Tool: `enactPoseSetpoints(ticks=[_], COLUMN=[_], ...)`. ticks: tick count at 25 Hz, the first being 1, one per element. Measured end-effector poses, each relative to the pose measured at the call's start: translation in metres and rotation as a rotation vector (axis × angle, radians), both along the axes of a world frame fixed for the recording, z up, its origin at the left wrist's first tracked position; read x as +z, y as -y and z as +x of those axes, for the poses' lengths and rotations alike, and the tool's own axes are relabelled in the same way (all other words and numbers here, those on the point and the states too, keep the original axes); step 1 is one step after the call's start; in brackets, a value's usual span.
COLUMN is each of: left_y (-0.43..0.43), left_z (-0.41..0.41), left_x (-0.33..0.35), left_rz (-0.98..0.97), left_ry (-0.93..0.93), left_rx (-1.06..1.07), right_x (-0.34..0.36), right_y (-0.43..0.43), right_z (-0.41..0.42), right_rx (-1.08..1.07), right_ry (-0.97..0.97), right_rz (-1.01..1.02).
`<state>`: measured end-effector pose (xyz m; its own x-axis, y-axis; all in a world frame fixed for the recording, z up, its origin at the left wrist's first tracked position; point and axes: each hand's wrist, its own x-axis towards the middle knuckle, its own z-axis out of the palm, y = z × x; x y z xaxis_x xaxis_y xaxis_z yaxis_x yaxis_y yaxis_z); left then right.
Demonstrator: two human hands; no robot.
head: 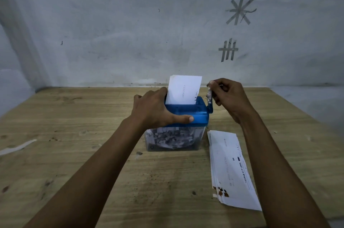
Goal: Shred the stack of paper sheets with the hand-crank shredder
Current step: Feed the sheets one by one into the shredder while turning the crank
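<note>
Wooden table (pixel 74 116), grey wall (pixel 111 22) with tape star (pixel 240 8) and tape grid (pixel 228 50)

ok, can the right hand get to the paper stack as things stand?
Likely yes: the paper stack lies uncovered on the table beside the shredder, on that hand's side. The right hand only has to release the crank handle first.

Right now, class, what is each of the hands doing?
Left hand: closed, gripping the shredder.
Right hand: closed, pinching the crank handle.
</note>
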<state>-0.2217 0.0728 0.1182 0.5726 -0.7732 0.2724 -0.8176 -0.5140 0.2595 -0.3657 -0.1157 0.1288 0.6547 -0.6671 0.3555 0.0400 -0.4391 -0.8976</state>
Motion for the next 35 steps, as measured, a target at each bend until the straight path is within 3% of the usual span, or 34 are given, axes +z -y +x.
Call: enactPoseSetpoints(ticks=[5,10,12,16,21,26,31,35], left_y=[0.001,0.001,0.003,0.004,0.004,0.0,0.002,0.002], left_z=[-0.001,-0.001,-0.004,-0.008,-0.008,-0.012,-0.004,-0.007], left_x=[0.0,-0.005,-0.005,-0.001,-0.001,0.0,0.0,0.001], left_rz=[0.011,-0.016,-0.025,-0.021,-0.019,-0.016,-0.004,0.026], left_ry=[-0.006,-0.009,-0.006,0.006,0.003,-0.025,-0.001,0.023], left_rx=[0.006,0.02,0.034,0.076,0.081,0.006,0.012,-0.002], right_x=[-0.022,-0.072,-0.09,-0.093,-0.063,-0.028,0.002,-0.002], right_y=[0.016,0.009,-0.008,-0.042,-0.065,-0.053,-0.024,-0.003], right_z=[0.024,0.02,0.004,-0.022,-0.074,-0.067,-0.031,0.002], right_rx=[0.063,0.008,0.011,-0.123,-0.032,-0.041,-0.045,-0.03], right_ry=[-0.005,-0.239,-0.196,-0.091,-0.049,0.128,0.064,0.022], right_rz=[0.288,0.583,0.688,0.421,0.013,-0.136,-0.15,0.101])
